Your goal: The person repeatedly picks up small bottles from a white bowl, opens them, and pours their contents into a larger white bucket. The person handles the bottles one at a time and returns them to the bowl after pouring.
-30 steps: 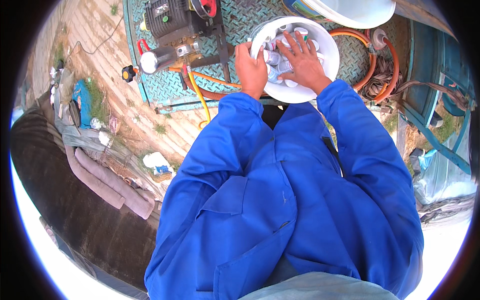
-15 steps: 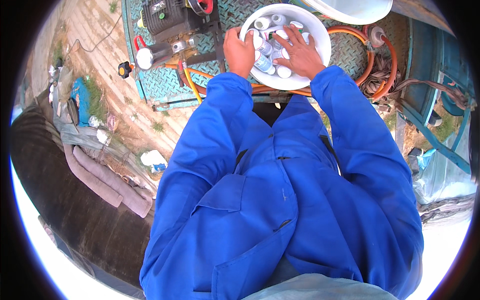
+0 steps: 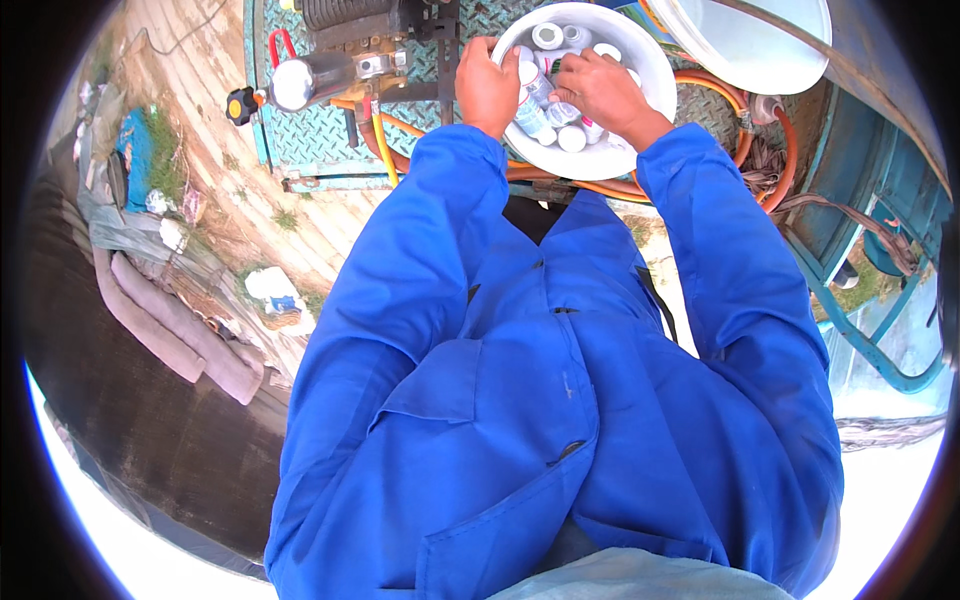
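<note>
Right hand (image 3: 605, 97) has curled over bottles (image 3: 534, 118) (in bucket (image 3: 656, 78)).

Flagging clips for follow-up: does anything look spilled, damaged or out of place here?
On the ground at left, crumpled blue material and a white-and-blue scrap look out of place, lying loose like litter beyond the teal platform. The bottles in the white bucket lie jumbled at differing angles, but I see no spill or clear damage.
</note>
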A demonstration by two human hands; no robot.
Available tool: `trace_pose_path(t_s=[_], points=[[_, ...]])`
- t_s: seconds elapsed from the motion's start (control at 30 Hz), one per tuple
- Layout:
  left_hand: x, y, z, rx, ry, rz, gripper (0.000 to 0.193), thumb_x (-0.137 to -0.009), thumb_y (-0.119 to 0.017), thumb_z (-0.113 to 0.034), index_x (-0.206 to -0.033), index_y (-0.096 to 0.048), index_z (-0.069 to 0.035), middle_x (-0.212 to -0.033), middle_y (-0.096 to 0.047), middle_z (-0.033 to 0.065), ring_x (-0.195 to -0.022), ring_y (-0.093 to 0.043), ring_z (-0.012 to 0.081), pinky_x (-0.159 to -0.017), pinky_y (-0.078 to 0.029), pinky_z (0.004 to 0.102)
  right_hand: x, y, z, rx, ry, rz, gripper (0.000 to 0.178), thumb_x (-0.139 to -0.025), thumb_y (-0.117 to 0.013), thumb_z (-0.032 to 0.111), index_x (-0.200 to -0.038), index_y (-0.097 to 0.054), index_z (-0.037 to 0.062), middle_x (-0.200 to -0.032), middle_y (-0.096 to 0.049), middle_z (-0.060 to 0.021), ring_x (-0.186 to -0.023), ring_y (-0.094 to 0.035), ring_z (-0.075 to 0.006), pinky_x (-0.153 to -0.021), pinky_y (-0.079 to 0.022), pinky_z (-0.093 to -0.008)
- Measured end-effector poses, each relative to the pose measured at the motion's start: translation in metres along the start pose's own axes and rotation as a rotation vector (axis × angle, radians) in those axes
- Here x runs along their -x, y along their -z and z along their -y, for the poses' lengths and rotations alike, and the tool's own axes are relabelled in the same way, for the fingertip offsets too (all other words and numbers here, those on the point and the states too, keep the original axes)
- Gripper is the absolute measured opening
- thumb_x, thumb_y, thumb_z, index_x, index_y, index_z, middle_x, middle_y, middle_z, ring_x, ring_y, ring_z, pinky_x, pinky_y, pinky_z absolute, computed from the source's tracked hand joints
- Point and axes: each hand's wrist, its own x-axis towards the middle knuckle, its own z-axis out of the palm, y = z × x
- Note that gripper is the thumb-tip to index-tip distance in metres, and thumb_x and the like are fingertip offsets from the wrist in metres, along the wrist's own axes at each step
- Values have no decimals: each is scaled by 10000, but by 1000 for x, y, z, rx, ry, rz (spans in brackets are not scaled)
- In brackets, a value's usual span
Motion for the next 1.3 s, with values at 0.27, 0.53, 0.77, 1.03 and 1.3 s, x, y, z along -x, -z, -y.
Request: trace_pose_path(t_s=[0.27,0.53,0.77,1.03,1.3], points=[[0,-2,1,20,22,-4,364,-1011,-816,-295,-1185,-711,6,-1218,-758,207,-1071,-745,448,-916,-588,514,-8,-2,36,146,223,39,734,-901,-865,428,-1537,-648,131,-1556,-657,-46,-1465,-578,-299,-1156,-483,-520],[1,0,-2,20,32,-6,341,-1014,-804,-287,-1186,-718,-5,-1215,-755,210,-1090,-742,443,-925,-584,516,-7,-34,56,268,-81,132,856,-994,-715,605,-1696,-490,169,-1812,-360,-145,-1682,-304,-382,-1281,-296,-713],[-1,3,-5,16,54,32,322,-1034,-778,-285,-1189,-717,-10,-1213,-751,202,-1095,-730,443,-933,-577,519,-26,-35,54,250,-159,307,877,-1057,-576,662,-1777,-346,218,-1875,-220,-133,-1713,-208,-411,-1292,-208,-771],[-2,3,-6,51,55,40,327,-1038,-768,-261,-1181,-699,25,-1184,-745,232,-1093,-723,454,-942,-569,520,-30,-36,58,219,-220,331,835,-1074,-550,658,-1764,-380,220,-1885,-187,-115,-1726,-179,-380,-1294,-219,-762],[-2,4,-5,13,22,26,304,-1030,-768,-248,-1167,-708,16,-1160,-751,239,-1077,-732,451,-935,-574,515,-38,-31,71,270,-288,497,822,-1097,-497,650,-1750,-397,160,-1884,-198,-124,-1741,-136,-386,-1303,-187,-753]])
